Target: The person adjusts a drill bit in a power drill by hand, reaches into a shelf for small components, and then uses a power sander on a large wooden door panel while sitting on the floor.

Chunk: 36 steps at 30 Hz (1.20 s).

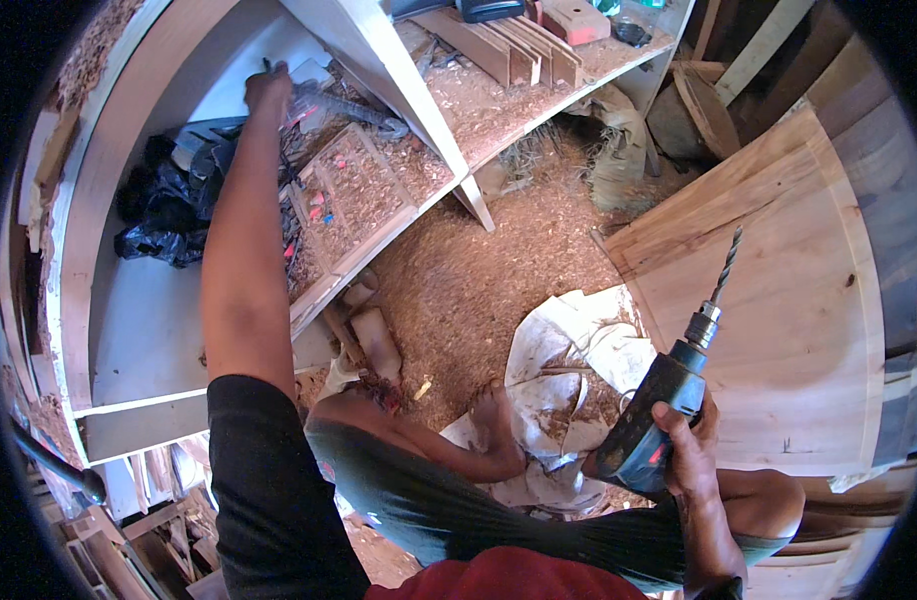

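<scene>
My right hand (693,445) is wrapped round a dark power drill (651,415), held above my bent leg. A long twist drill bit (728,265) sits in its chuck (703,326) and points up and away. My left arm stretches into the far left cabinet compartment, where my left hand (268,90) is closed near the back. A small dark tip shows above its fingers; what it holds, if anything, I cannot make out. Near that hand lie a clear plastic piece (324,105) and a black plastic bag (169,205).
Wood shavings cover the shelf (449,130) and floor (459,270). Thin boards (499,45) and a reddish block (576,20) rest on the shelf. A wooden panel (759,300) leans at right. White sacking (539,340) lies by my foot. An upright divider (399,85) stands right of my left arm.
</scene>
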Each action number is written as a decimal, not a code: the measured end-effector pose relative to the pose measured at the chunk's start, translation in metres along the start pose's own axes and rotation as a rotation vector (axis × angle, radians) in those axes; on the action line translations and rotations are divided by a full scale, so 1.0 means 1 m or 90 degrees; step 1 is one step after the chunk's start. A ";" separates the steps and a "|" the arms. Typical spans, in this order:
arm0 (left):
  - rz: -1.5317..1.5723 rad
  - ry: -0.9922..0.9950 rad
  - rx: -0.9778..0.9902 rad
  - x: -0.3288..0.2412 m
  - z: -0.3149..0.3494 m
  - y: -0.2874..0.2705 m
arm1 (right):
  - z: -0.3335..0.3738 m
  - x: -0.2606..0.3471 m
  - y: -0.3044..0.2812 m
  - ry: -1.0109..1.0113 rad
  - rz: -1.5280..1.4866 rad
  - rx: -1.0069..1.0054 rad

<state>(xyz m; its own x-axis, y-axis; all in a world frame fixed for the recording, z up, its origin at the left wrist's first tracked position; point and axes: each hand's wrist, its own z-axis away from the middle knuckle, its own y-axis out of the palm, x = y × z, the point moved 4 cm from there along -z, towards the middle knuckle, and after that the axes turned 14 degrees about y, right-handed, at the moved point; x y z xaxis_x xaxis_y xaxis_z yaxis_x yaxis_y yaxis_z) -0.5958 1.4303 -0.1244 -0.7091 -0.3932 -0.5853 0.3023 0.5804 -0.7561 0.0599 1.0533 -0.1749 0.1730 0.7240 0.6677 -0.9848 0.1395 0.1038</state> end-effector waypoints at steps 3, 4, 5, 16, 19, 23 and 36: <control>0.155 -0.024 0.090 -0.021 0.006 0.021 | 0.003 0.005 0.003 -0.006 0.009 -0.005; 0.269 0.005 0.140 -0.043 0.023 0.029 | 0.003 0.006 0.001 -0.011 0.011 -0.018; 0.381 0.032 0.186 -0.063 0.043 0.028 | 0.004 0.005 0.000 -0.012 0.015 -0.017; -0.059 0.413 0.165 -0.004 0.133 -0.110 | 0.013 -0.009 -0.002 -0.008 -0.009 -0.017; -0.140 0.355 0.106 0.039 0.168 -0.159 | 0.018 -0.007 0.002 -0.026 0.003 -0.033; -0.196 0.236 0.008 0.070 0.231 -0.200 | 0.012 -0.014 -0.007 0.004 -0.008 0.002; 0.430 -0.066 0.047 0.113 0.349 -0.173 | 0.015 -0.021 0.015 -0.066 0.036 0.067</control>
<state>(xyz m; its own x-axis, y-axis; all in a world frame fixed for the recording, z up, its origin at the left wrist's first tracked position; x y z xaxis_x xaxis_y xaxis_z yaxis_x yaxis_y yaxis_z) -0.5054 1.0365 -0.1619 -0.2862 -0.0300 -0.9577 0.7017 0.6741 -0.2308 0.0415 1.0301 -0.1769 0.1201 0.6546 0.7464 -0.9902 0.0254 0.1370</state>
